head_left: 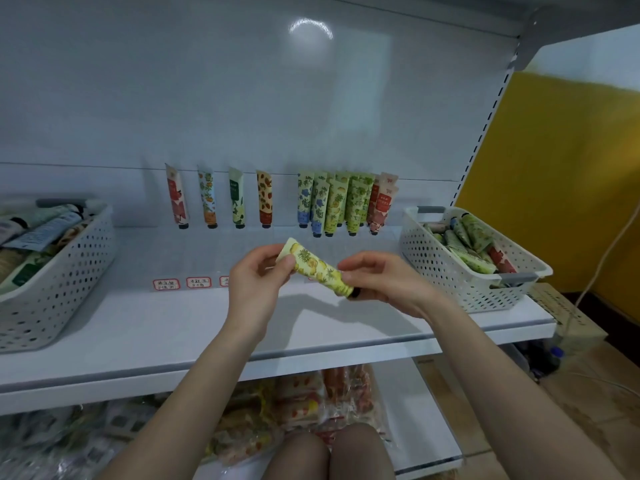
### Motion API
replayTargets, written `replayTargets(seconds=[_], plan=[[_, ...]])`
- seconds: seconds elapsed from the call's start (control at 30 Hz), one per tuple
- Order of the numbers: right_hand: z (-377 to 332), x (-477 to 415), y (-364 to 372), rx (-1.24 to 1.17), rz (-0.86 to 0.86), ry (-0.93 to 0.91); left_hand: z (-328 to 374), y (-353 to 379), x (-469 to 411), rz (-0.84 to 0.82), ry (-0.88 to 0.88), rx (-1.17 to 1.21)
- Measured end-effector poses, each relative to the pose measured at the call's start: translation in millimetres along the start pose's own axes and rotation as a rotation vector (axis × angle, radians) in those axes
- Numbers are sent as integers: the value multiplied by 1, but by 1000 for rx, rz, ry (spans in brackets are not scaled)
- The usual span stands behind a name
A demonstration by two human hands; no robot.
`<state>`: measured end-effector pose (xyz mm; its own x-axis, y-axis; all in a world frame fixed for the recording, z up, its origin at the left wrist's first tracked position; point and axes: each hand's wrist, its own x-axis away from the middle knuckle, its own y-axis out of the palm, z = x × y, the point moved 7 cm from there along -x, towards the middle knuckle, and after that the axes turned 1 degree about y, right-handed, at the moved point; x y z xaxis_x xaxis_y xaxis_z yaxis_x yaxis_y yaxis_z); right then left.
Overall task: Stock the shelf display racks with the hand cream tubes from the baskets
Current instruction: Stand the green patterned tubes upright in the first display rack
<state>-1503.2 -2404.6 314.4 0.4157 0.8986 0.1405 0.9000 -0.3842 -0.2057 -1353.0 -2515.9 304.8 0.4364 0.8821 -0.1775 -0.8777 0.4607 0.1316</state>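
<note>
A yellow tube, printed with pineapples, was held above the shelf between both hands. Its flat crimped end was pinched by the left hand, the thumb laid on the front and the fingers curled behind. Its black cap end was clamped in the curled fingers of the right hand. The tube was tilted, crimped end up and to the left, cap down and to the right, and it was clear of the shelf.

Against the back panel, four single tubes were stood cap down, spaced apart from one another. To their right a cluster of tubes was packed closely together, blue-flowered at its left, green and yellow in the middle, red at its right.

Red-edged labels were seen on the shelf just left of the left hand; their writing could not be read.

A left basket, white and perforated, was set at the shelf's left end and was filled with tubes lying in a heap. A right basket of the same kind was set at the right end, with mostly green tubes and a red one lying in it.

Below, clear-wrapped packets were piled on a lower shelf, and two knees were seen at the bottom edge. A yellow wall and a box were seen to the right.
</note>
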Motion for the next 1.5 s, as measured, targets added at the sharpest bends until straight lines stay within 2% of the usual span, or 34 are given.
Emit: replayTargets(seconds=[0.1,0.17,0.23,0.3,0.4,0.47,0.57,0.7,0.9,1.23,1.5], plan=[[-4,1,5,330,-23,-78,9,16,-4,-68,94,-97],[-4,0,6,420,-36,-115,10,26,-8,-109,149,-162],[0,-4,-4,441,34,-106,5,29,-14,-109,179,-246],[5,-9,-23,427,199,-84,-8,30,-17,-140,185,-404],[5,-17,-55,274,466,-99,-41,34,-16,-305,162,-723],[-1,-25,-67,220,551,-126,-58,34,-13,-385,189,-902],[-10,-45,-79,202,653,-156,-74,33,-13,-410,289,-1040],[-18,-78,-79,304,752,-177,-81,32,-17,-387,373,-1063],[-15,-114,-71,446,811,-144,-88,30,-21,-376,381,-1011],[-10,-128,-62,467,806,-218,-90,28,-22,-332,396,-965],[-6,-133,-58,558,810,-173,-90,28,-22,-323,406,-951]])
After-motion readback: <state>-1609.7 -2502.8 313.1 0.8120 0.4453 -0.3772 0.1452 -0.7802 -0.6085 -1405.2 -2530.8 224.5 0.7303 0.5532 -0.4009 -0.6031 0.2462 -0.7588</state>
